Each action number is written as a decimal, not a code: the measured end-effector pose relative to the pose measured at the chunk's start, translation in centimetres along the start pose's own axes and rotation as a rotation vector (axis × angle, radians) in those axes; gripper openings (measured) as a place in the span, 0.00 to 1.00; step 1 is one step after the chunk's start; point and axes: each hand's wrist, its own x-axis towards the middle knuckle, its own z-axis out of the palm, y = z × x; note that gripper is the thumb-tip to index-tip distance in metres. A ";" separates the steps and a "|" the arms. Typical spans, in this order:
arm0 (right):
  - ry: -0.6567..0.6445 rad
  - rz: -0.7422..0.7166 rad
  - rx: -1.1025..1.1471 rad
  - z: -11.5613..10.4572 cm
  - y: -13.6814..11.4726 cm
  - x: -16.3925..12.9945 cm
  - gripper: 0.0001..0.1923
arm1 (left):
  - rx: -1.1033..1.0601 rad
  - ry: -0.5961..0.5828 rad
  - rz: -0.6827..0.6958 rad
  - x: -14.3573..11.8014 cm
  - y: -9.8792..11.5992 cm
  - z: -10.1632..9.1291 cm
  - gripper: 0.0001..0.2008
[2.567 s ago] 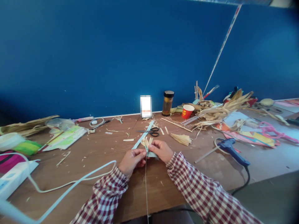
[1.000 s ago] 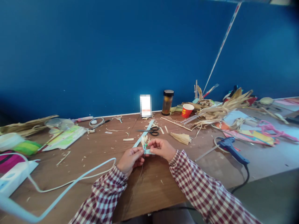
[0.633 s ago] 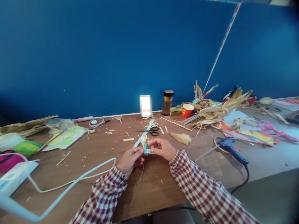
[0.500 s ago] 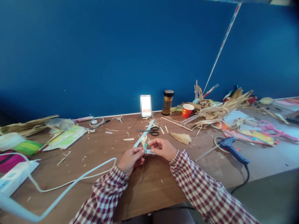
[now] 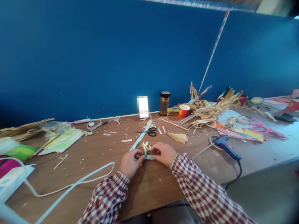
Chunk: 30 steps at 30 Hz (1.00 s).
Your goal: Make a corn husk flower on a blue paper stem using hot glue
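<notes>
Husk bundle (image 5: 146,146), a small tuft of dry pale strips, is pinched between both hands just in front of the scissors (image 5: 150,132) on the table (image 5: 102,152). Left hand (image 5: 130,161) and right hand (image 5: 163,153) each close their fingertips on its base, where green binding shows. It looks light, brittle and easily frayed; the bound base seems the safest place to grip. A glue gun (image 5: 225,146) lies well right of the scissors.

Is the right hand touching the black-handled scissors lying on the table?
Apart. The head view shows bare brown table between the right hand and the scissors, which lie farther back; the hand pinches a small husk bundle instead.
</notes>
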 end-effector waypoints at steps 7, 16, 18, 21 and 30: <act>0.003 -0.019 -0.125 -1.0 -0.8 -2.4 0.09 | 0.112 -0.025 0.033 -0.3 0.7 -0.1 0.11; -0.042 -0.120 -0.409 -0.6 -2.0 -3.7 0.14 | 0.306 0.039 0.180 -0.3 0.7 -0.2 0.12; -0.054 -0.129 -0.445 -0.5 -2.0 -3.7 0.14 | 0.374 0.014 0.161 -0.4 1.0 -0.2 0.13; -0.052 -0.136 -0.466 -0.4 -1.8 -3.8 0.14 | 0.505 -0.023 0.124 -0.8 1.6 -0.1 0.14; -0.078 -0.136 -0.471 -1.1 -2.0 -4.5 0.12 | 0.722 -0.034 0.032 -1.5 2.4 0.4 0.08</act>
